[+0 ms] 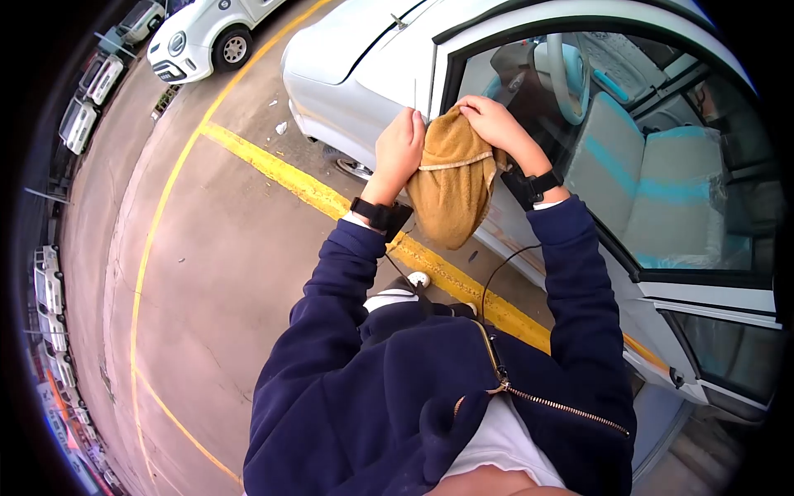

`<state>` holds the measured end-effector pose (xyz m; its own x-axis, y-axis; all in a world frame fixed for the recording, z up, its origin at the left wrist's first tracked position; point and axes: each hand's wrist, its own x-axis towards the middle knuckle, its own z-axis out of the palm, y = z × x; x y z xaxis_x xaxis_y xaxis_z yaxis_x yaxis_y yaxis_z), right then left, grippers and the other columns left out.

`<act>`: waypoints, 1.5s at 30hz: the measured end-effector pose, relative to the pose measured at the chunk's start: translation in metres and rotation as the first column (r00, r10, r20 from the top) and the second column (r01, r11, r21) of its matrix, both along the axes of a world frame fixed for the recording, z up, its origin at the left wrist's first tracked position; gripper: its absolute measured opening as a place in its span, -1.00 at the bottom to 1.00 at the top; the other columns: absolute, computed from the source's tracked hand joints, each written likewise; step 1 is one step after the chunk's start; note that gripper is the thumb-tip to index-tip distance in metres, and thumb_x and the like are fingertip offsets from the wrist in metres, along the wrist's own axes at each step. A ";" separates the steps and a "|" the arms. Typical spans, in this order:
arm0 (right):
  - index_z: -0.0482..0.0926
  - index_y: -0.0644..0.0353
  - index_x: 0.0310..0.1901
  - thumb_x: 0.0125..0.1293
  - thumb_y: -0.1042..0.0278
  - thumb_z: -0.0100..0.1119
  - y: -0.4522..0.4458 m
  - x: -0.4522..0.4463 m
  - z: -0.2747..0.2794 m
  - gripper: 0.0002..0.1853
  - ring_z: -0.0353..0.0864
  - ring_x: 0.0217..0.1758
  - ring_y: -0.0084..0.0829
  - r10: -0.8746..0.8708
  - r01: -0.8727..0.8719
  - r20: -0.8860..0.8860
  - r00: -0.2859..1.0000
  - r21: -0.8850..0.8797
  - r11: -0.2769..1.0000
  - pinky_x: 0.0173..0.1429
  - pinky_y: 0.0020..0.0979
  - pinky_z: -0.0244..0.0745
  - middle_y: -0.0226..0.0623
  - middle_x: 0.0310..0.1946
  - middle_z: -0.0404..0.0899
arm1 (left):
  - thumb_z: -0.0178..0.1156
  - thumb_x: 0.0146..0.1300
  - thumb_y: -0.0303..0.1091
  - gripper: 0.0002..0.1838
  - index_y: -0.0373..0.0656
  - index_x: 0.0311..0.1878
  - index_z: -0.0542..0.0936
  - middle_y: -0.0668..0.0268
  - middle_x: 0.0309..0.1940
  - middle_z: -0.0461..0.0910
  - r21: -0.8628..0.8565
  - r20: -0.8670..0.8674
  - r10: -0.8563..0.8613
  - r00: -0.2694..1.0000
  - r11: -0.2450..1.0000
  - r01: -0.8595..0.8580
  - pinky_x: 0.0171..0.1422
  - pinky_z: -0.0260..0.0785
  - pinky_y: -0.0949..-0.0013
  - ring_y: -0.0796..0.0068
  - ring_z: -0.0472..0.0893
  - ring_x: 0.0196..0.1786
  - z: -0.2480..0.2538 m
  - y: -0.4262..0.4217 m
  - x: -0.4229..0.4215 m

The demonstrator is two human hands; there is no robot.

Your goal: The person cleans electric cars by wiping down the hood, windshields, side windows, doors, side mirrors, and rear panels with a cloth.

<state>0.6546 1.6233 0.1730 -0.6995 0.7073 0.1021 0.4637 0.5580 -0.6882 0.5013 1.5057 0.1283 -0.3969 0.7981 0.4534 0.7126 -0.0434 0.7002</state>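
A tan cloth hangs folded between my two hands, in front of the white car's door. My left hand pinches its upper left edge, fingers pressed together. At the upper right edge, the fingers of my right hand are closed on the same cloth. The cloth's lower part droops in a rounded fold. Both wrists wear black straps with dark devices, and thin black cables run down from them.
The white car stands ahead and to the right, its window showing pale seats and a steering wheel. Another white car is at the upper left. Yellow lines cross the pavement. More vehicles line the far left.
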 end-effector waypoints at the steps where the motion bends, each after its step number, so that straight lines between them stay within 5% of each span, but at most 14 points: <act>1: 0.60 0.24 -0.06 0.40 0.31 0.00 0.005 -0.001 0.000 -0.75 0.63 -0.10 -0.14 -0.013 0.014 0.052 0.999 -0.010 1.000 0.06 -0.33 0.48 -0.09 -0.22 0.64 | -0.12 0.47 -0.19 -0.72 -0.15 -0.30 0.42 0.06 -0.45 0.59 0.002 -0.037 0.022 0.999 1.000 -0.022 -0.26 0.36 -0.06 -0.08 0.58 -0.31 -0.003 0.005 -0.001; 8: 0.59 0.12 -0.01 0.43 0.29 -0.01 -0.018 0.009 -0.009 -0.77 0.59 -0.19 -0.43 -0.195 0.180 -0.059 0.979 -0.202 0.963 0.00 -0.42 0.46 -0.23 -0.25 0.64 | -0.16 0.46 -0.09 -0.65 -0.18 -0.23 0.46 -0.16 -0.39 0.60 -0.243 0.090 -0.111 0.990 0.961 0.130 -0.15 0.37 -0.19 -0.28 0.57 -0.25 -0.065 0.026 -0.028; 10: 0.55 0.09 0.00 0.45 0.32 -0.06 -0.048 0.014 0.007 -0.79 0.58 -0.15 -0.41 -0.322 0.307 -0.083 0.943 -0.155 0.939 0.03 -0.43 0.43 -0.21 -0.20 0.62 | -0.19 0.47 -0.10 -0.64 -0.19 -0.19 0.46 -0.21 -0.38 0.60 -0.243 0.127 -0.049 0.991 0.967 0.080 -0.10 0.36 -0.23 -0.35 0.55 -0.23 -0.058 0.009 -0.017; 11: 0.52 0.00 -0.02 0.44 0.28 -0.10 -0.055 0.018 -0.004 -0.79 0.59 -0.22 -0.03 -0.287 0.310 -0.189 0.939 0.109 0.944 -0.06 -0.21 0.50 -0.03 -0.32 0.57 | -0.20 0.47 -0.09 -0.64 -0.19 -0.18 0.45 -0.22 -0.39 0.59 -0.261 0.139 -0.045 0.989 0.962 0.081 -0.11 0.36 -0.23 -0.35 0.55 -0.24 -0.055 -0.002 -0.013; 12: 0.51 0.01 -0.04 0.45 0.27 -0.08 -0.074 0.017 0.005 -0.82 0.56 -0.21 0.05 -0.339 0.362 -0.135 0.931 0.215 0.907 -0.09 -0.14 0.50 -0.04 -0.31 0.54 | -0.21 0.48 -0.09 -0.64 -0.19 -0.16 0.43 -0.22 -0.40 0.59 -0.279 0.150 -0.038 0.988 0.957 0.080 -0.13 0.36 -0.24 -0.36 0.55 -0.25 -0.054 -0.016 -0.009; 14: 0.50 0.04 -0.06 0.44 0.29 -0.03 -0.095 0.018 0.003 -0.85 0.57 -0.20 0.04 -0.359 0.400 -0.179 0.916 0.320 0.859 -0.10 -0.14 0.51 -0.05 -0.27 0.53 | -0.19 0.48 -0.11 -0.68 -0.17 -0.20 0.40 -0.17 -0.50 0.58 -0.257 0.127 -0.042 0.991 0.964 0.073 -0.26 0.37 -0.23 -0.34 0.55 -0.38 -0.055 -0.041 -0.001; 23: 0.49 0.15 -0.07 0.41 0.47 0.00 -0.197 0.051 -0.016 -0.87 0.59 -0.17 -0.02 -0.387 0.448 -0.259 0.885 0.241 0.861 -0.15 -0.19 0.51 -0.16 -0.21 0.54 | -0.17 0.48 -0.14 -0.70 -0.16 -0.20 0.41 -0.09 -0.54 0.58 -0.350 0.107 -0.257 0.960 0.894 0.278 -0.28 0.39 -0.19 -0.23 0.58 -0.40 -0.061 -0.116 0.018; 28: 0.45 0.16 -0.01 0.38 0.45 0.06 -0.227 0.088 -0.042 -0.82 0.58 -0.21 -0.04 -0.401 0.449 -0.207 0.892 0.318 0.835 -0.19 -0.20 0.51 -0.14 -0.22 0.52 | -0.10 0.48 -0.15 -0.69 -0.20 -0.17 0.47 -0.12 -0.45 0.58 -0.593 0.123 -0.519 0.846 0.645 0.482 -0.22 0.38 -0.11 -0.20 0.57 -0.33 -0.029 -0.139 0.011; 32: 0.38 0.18 0.07 0.32 0.40 0.18 -0.257 0.147 -0.078 -0.68 0.56 -0.22 -0.04 -0.615 0.592 -0.014 0.789 0.287 0.753 -0.20 -0.17 0.47 -0.09 -0.23 0.50 | 0.03 0.41 -0.02 -0.57 -0.26 -0.10 0.58 -0.07 -0.34 0.62 -0.569 0.405 -0.603 0.687 0.422 0.706 -0.11 0.43 0.07 -0.08 0.61 -0.20 -0.017 -0.150 0.021; 34: 0.36 0.19 0.06 0.33 0.41 0.17 -0.271 0.171 -0.082 -0.68 0.54 -0.19 -0.04 -0.620 0.583 0.017 0.785 0.320 0.747 -0.16 -0.17 0.47 -0.10 -0.23 0.49 | 0.10 0.37 0.01 -0.53 -0.24 0.06 0.53 -0.05 -0.29 0.63 -0.572 0.302 -0.770 0.562 0.325 0.753 -0.07 0.44 0.12 -0.05 0.62 -0.18 -0.016 -0.147 0.042; 39: 0.42 0.25 -0.16 0.33 0.52 0.16 -0.264 0.216 -0.060 -0.87 0.51 -0.22 -0.10 -0.758 0.769 -0.212 0.617 0.368 0.523 -0.14 -0.28 0.45 -0.13 -0.25 0.48 | 0.19 0.32 -0.15 -0.32 -0.12 0.44 0.23 -0.05 -0.11 0.62 -0.420 0.480 -0.809 0.340 0.128 0.898 0.02 0.46 0.23 0.03 0.65 -0.12 -0.020 -0.132 0.120; 42: 0.43 0.27 -0.20 0.29 0.61 0.20 -0.226 0.237 -0.035 -0.86 0.49 -0.27 -0.21 -0.740 0.834 -0.439 0.510 0.463 0.300 -0.15 -0.36 0.47 -0.17 -0.24 0.47 | 0.18 0.31 -0.35 -0.37 -0.05 0.44 0.26 -0.01 0.08 0.58 -0.218 0.655 -0.689 0.311 0.222 0.950 0.19 0.41 0.26 0.11 0.61 0.10 -0.004 -0.121 0.168; 44: 0.46 0.25 -0.21 0.29 0.60 0.22 -0.194 0.235 -0.018 -0.88 0.47 -0.28 -0.35 -0.677 0.862 -0.564 0.473 0.456 0.223 -0.20 -0.42 0.46 -0.23 -0.18 0.45 | 0.12 0.35 -0.48 -0.43 -0.12 0.42 0.29 0.12 0.15 0.56 0.140 0.741 -0.599 0.304 0.580 0.802 0.28 0.33 0.36 0.33 0.55 0.19 -0.013 -0.106 0.192; 45: 0.47 0.24 -0.21 0.29 0.59 0.22 -0.177 0.225 -0.013 -0.88 0.47 -0.27 -0.39 -0.634 0.884 -0.629 0.450 0.416 0.214 -0.21 -0.43 0.45 -0.25 -0.16 0.44 | 0.12 0.35 -0.48 -0.43 -0.12 0.42 0.29 0.12 0.15 0.56 0.132 0.741 -0.598 0.306 0.576 0.807 0.28 0.33 0.36 0.33 0.55 0.19 -0.021 -0.102 0.201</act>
<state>0.8796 1.4462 0.1602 0.2972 0.5197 0.8010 0.7905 0.3365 -0.5117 0.7022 1.4038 0.1077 0.2931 0.9497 0.1105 -0.1713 -0.0615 0.9833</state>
